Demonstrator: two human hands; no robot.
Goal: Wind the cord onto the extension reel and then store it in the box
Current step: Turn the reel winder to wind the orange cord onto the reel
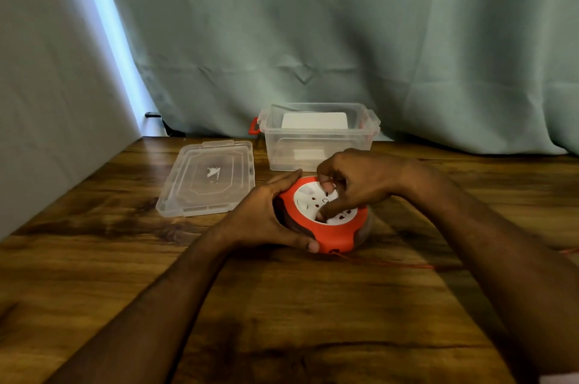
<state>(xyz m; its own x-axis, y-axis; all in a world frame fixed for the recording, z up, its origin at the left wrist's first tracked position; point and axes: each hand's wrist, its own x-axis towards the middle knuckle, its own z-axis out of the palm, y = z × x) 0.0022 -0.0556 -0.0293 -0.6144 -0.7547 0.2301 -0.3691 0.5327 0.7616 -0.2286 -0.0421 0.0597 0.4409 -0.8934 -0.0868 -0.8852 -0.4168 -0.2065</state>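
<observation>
An orange extension reel (340,235) with a white socket face lies flat on the wooden table at the centre. My left hand (266,216) wraps around its left side, thumb at the front rim. My right hand (354,183) rests on top, fingers pressed into the white face. A thin orange cord (391,263) leaves the reel's front and trails right across the table toward the edge of view. Just behind the reel stands the clear plastic box (316,148) with orange latches, open. Something white shows inside or behind it.
The box's clear lid (206,178) lies flat to the left of the reel. A teal curtain hangs behind the table, and a pale wall closes the left side. Bare wooden tabletop (282,321) spreads in front of the reel.
</observation>
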